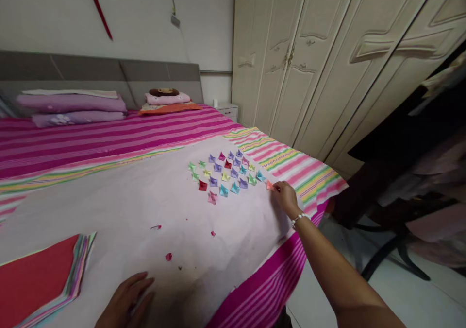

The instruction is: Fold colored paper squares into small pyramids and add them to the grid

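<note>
My right hand (285, 198), wearing a beaded bracelet (299, 219), reaches to the right edge of the white sheet (138, 197). Its fingers are closed on an orange folded paper piece (269, 185), at the end of a row. Several small folded paper pieces stand beside it in rows, among them a light blue one (260, 176), a green one (252, 179), a dark red one (203, 185) and a pink one (212, 197). At the bottom, my left hand (127, 301) rests over the sheet with fingers apart and nothing in them.
A stack of coloured paper (40, 274), red on top, lies at the lower left. Torn red scraps (168, 256) are scattered on the sheet. Striped bedding (145, 141) lies under it. Folded quilts (73, 104) sit by the headboard; a wardrobe (291, 51) stands behind.
</note>
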Demonstrator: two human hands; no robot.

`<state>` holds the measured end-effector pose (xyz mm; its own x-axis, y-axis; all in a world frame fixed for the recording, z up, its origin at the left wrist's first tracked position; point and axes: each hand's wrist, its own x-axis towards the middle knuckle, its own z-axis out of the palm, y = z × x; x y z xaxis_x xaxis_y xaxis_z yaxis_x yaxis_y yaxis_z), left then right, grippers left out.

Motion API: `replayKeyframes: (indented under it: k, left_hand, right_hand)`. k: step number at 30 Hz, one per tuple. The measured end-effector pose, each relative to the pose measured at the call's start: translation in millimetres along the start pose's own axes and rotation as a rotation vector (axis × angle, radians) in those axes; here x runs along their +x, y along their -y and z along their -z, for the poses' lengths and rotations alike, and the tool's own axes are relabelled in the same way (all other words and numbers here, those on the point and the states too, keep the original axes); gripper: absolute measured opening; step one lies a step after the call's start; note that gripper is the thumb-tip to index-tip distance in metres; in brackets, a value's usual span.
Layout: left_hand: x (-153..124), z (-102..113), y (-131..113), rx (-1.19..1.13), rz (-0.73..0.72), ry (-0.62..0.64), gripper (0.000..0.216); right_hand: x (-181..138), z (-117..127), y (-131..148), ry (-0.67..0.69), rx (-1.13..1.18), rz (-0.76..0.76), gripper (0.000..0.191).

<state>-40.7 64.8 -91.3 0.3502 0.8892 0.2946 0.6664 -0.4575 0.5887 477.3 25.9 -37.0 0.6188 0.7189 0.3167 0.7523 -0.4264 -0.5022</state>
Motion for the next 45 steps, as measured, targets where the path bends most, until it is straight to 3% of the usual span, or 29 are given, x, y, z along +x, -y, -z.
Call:
replayKeyframes:
  k: [3, 6, 11, 15, 20, 24, 28, 36, 45]
  left_hand:
    - [1.4, 5.2, -2.1, 0.025, -0.064, -0.008, 0.023]
    - [-2.5, 13.4, -16.5, 0.037, -0.079, -0.025, 0.021]
    - [-6.7, 33.8, -35.6, 0.006, -0.048, -0.068, 0.019]
    - [-6.4, 61.0, -22.0, 0.006, 0.046, -0.225, 0.018]
    - [4.8, 93.1, 16.3, 0.031, 0.122, -0.389, 0.023]
    - [13.3, 102.4, 41.0, 0.021, 0.148, -0.393, 0.028]
    - [13.6, 99.0, 57.0, -0.014, 0.182, -0.361, 0.038]
    - [11.7, 93.1, 71.1, -0.11, 0.25, -0.336, 0.047]
    - [9.2, 94.7, 71.6, -0.205, 0.309, -0.306, 0.047]
  right_hand:
    - [-4.4, 5.4, 3.9, -0.033, 0.013, 0.032, 0.018]
    - [-14.1, 7.2, 12.9, -0.121, 0.077, 0.065, 0.023]
    - [-36.1, -21.8, 47.4, -0.224, 0.283, 0.215, 0.023]
    - [-75.2, -55.0, 111.1, -0.032, 0.509, 0.413, 0.019]
    - [-128.5, -86.9, 201.4, 0.183, 0.678, 0.687, 0.015]
    - [-162.5, -107.4, 256.4, 0.34, 0.755, 0.835, 0.016]
    - [-187.8, -128.1, 291.7, 0.44, 0.777, 0.899, 0.021]
    - [-205.9, -159.4, 301.5, 0.426, 0.772, 0.837, 0.019]
    - [-208.3, -162.3, 297.2, 0.419, 0.769, 0.828, 0.015]
